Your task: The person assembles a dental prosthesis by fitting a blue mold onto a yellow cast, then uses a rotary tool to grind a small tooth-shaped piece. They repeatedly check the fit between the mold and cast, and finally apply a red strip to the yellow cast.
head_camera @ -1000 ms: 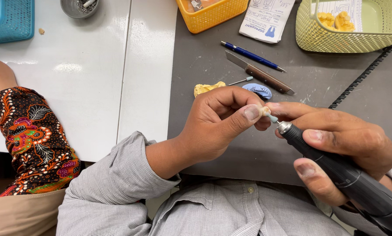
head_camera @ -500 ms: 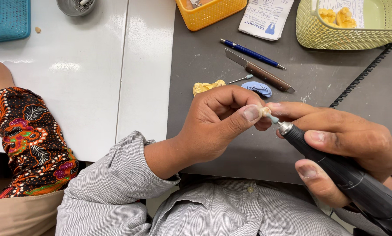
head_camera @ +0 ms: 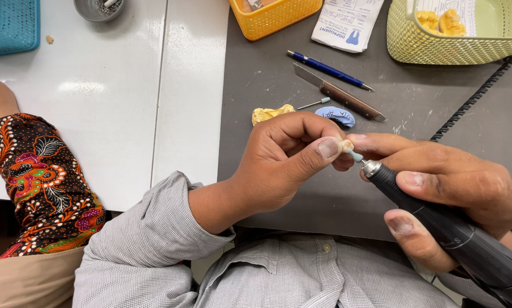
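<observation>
The person wears a grey fine-checked shirt, buttoned at the front. The left hand [head_camera: 281,165] shows a sleeve rolled above the wrist; the right hand [head_camera: 450,188] cuff seems white, barely visible.

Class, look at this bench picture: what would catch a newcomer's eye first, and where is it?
At centre, the left hand pinches a tiny pale piece against the tip of a black rotary handpiece gripped by the right hand. At far left, another person's patterned sleeve rests on the white table.
</observation>
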